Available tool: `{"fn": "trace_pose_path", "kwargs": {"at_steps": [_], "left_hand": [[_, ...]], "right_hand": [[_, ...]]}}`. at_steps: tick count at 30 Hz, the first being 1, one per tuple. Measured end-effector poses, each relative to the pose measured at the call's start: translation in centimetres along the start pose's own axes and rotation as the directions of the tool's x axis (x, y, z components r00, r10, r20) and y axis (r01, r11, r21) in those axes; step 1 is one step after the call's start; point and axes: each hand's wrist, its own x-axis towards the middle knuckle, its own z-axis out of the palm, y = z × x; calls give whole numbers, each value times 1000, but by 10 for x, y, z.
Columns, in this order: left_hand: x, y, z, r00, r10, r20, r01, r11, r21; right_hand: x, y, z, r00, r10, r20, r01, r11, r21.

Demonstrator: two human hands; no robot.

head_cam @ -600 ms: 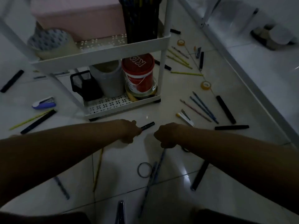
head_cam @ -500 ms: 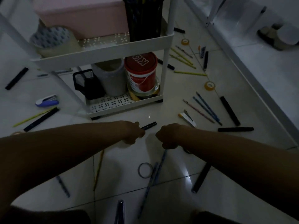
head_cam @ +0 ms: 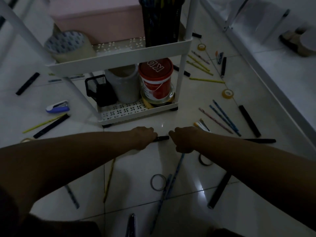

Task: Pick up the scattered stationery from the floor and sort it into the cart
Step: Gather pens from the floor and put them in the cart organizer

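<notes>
Dim light, head view. I see both forearms reaching forward over the pale glossy tiled floor [head_cam: 130, 168] toward the white two-tier plastic cart [head_cam: 119, 56] at 12 o'clock.

Left hand [head_cam: 145, 136]: fingers curled round one end of a short black marker pen [head_cam: 161, 138], grasping it. The pen lies roughly level, just above or on the tile; I cannot tell which.

Right hand [head_cam: 185, 139]: fingers curled, knuckles toward the pen's free end, touching or nearly so. Whether it grips anything is hidden from me.

Cart lower shelf: black mesh pen holder [head_cam: 99, 90], grey cylindrical tub [head_cam: 127, 84], red-lidded plastic bucket [head_cam: 156, 77]. Upper shelf: large roll of clear packing tape [head_cam: 68, 46], pink box [head_cam: 100, 23], tall black cup of pencils [head_cam: 161, 21].

Floor, 2 o'clock: yellow pencils [head_cam: 206, 80], small yellow tape roll [head_cam: 227, 94], blue patterned pencils [head_cam: 225, 118]. 10 o'clock: blue-and-white stapler [head_cam: 57, 106]. 6 o'clock: thin tape ring [head_cam: 158, 182].
</notes>
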Motion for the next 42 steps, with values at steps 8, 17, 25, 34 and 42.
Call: {"fn": "trace_pose_path", "kwargs": {"at_steps": [8,17,25,34,42], "left_hand": [[-41,-31,-10,972,-14,-233,28,998,55],[-77,-63,9,893,-219,-394,155,970,-189],[-95,-93,16,872,-389,-296,363,921,-142],[-90,-98,34,915,-359,-186,320,924,-210],[-72,-101,25,943,-307,-132,288,947,-144]], "right_hand": [[16,-20,-21,971,59,-232,-58,998,11],[56,-63,-54,885,-123,-448,198,972,124],[77,-61,-79,849,-31,-527,17,999,-32],[102,-67,-87,883,25,-469,-48,998,-36],[113,-72,-84,949,39,-312,-35,999,16]]}}
